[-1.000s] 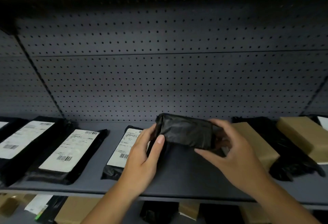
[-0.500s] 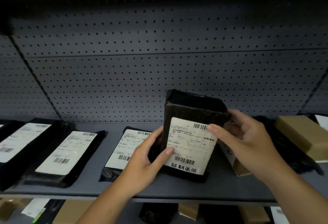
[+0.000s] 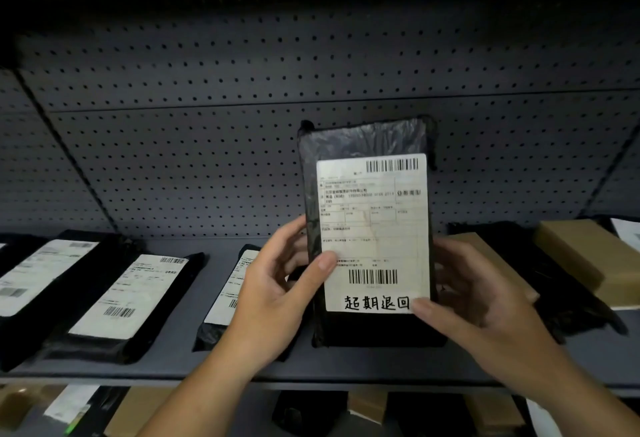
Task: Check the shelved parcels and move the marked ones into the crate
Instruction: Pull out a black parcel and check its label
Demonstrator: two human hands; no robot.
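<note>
bare shelf (image 3: 194,301) runs at 8 o'clock of the held parcel (image 3: 367,145), a lane between the left flat parcel (image 3: 131,298) and the near flat parcel (image 3: 225,291). brown boxes (image 3: 581,260) crowd 3 o'clock. open air at 12, before the pegboard (image 3: 207,159).

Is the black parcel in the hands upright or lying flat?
Upright. The left hand and right hand hold the black parcel on end, its label facing the camera.

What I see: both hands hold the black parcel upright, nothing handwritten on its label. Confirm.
Wrong: the head view shows handwriting at the bottom of the label. The left hand and right hand do hold the black parcel upright.
</note>
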